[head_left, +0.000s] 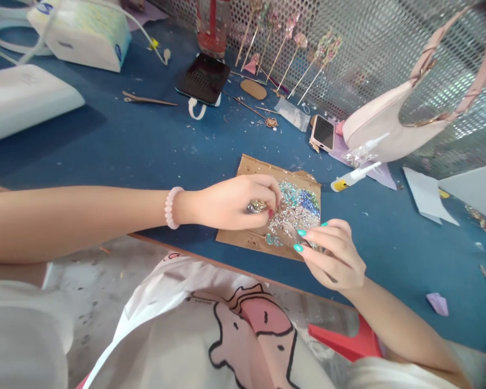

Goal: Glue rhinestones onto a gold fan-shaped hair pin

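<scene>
My left hand (243, 200), with a pink bead bracelet (173, 207) at the wrist, is closed around a small piece covered in glittery stones (256, 206). Most of that piece is hidden by the fingers. In my right hand (336, 254) is a pair of tweezers (304, 241), pinched between thumb and fingers, its tips pointing left into the loose rhinestones (297, 216). These lie in silver, turquoise, blue and green patches on a piece of brown cardboard (243, 240) under both hands.
Behind the cardboard lie a white glue bottle (350, 179), a pink-cased phone (323, 132) and a black tablet-like device (204, 78). Decorated sticks (283, 46) stand against the perforated metal panel. A pale handbag (384, 127) is at right, scissors (149, 100) at left.
</scene>
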A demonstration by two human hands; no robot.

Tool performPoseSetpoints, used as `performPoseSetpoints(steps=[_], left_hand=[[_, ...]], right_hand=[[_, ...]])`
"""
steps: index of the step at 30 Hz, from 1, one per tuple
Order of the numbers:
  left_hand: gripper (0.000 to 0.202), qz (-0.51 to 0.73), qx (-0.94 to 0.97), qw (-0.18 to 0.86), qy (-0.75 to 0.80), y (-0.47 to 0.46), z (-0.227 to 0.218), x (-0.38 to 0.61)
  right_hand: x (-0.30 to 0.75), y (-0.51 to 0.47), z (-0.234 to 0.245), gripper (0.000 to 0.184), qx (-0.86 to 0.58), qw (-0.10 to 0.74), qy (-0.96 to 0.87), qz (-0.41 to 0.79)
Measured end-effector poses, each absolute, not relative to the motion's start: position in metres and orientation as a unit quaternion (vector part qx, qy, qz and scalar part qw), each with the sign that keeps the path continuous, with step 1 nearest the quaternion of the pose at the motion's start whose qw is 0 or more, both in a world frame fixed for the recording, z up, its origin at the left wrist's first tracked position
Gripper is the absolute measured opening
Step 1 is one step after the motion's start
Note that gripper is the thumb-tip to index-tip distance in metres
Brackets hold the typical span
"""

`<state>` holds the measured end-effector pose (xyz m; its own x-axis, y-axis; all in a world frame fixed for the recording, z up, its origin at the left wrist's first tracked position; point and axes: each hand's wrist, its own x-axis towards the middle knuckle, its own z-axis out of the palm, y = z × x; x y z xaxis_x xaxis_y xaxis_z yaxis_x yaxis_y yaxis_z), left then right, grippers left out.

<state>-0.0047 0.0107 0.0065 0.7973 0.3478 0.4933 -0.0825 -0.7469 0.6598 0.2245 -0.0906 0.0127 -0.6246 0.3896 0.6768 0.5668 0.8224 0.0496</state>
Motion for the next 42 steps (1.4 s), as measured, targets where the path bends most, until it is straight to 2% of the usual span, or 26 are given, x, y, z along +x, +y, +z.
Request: performPoseSetpoints(steps=[5, 7, 11, 15, 18, 27, 32, 38, 42], left_hand=[[0.015, 0.346, 0.921, 0.132, 0.123, 0.021, 0.002, -0.005], [0.02, 0.354, 0.921, 0.097, 0.129, 0.024, 0.003, -0.007], [0.014, 0.331, 0.938, 0.061, 0.086, 0.022, 0.008, -0.011], [0.019, 0.299, 0.953, -0.005, 0.057, 0.013, 0.011, -0.014], [0.014, 0.286, 0.956, -0.004, 0.065, 0.01, 0.011, -0.014], [0.005, 0.15, 0.987, 0.056, 0.019, 0.003, 0.009, -0.013], [0.015, 0.133, 0.988, 0.078, 0.005, 0.003, 0.006, -0.014], [0.026, 0.128, 0.992, 0.011, 0.002, 0.002, 0.011, -0.014], [0.028, 0.159, 0.987, 0.008, 0.007, 0.003, 0.014, -0.015]], right_hand=[[0.231, -0.088, 0.011, 0.026, -0.283, 0.339, -0.891, -0.102], [0.235, -0.087, 0.009, 0.032, -0.292, 0.346, -0.888, -0.084], [0.242, -0.082, 0.004, 0.041, -0.305, 0.372, -0.875, -0.05], [0.244, -0.076, 0.001, 0.043, -0.323, 0.407, -0.854, -0.036], [0.242, -0.073, 0.002, 0.04, -0.341, 0.421, -0.84, -0.03], [0.238, -0.071, 0.002, 0.034, -0.358, 0.426, -0.83, -0.011], [0.24, -0.07, 0.001, 0.035, -0.36, 0.428, -0.829, -0.006], [0.242, -0.068, 0.003, 0.033, -0.381, 0.44, -0.813, 0.022], [0.243, -0.067, 0.001, 0.028, -0.412, 0.45, -0.791, 0.054]])
